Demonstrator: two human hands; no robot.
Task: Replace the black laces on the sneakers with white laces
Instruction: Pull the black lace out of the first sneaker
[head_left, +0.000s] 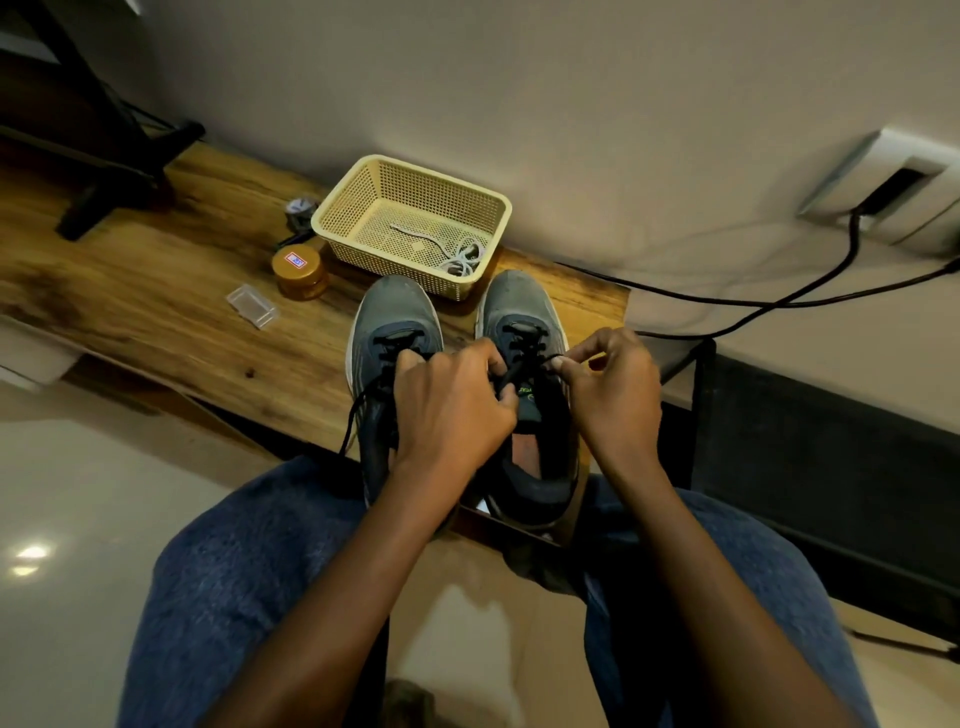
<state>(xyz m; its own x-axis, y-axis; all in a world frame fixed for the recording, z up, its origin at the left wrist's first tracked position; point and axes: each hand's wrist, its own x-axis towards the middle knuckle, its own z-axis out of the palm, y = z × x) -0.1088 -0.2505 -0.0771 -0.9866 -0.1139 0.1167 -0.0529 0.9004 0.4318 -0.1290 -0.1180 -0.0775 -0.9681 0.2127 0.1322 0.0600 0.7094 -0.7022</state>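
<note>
Two grey-blue sneakers stand side by side on a wooden table (156, 291), toes pointing away. The left sneaker (389, 322) has black laces, one end trailing down its left side. The right sneaker (524, 312) also carries black laces (524, 343). My left hand (452, 405) lies across both shoes, fingers curled on the right shoe's lace near its tongue. My right hand (613, 384) pinches a black lace strand at the right shoe's eyelets. White laces (457, 254) lie coiled in a cream plastic basket (358, 202) behind the shoes.
An amber jar with a gold lid (298, 270) and a small clear plastic box (253, 306) sit left of the basket. A crumpled wrapper (300, 208) lies behind them. Black cables (779, 291) run along the wall at right. A black stand's foot (119, 176) rests on the table's far left.
</note>
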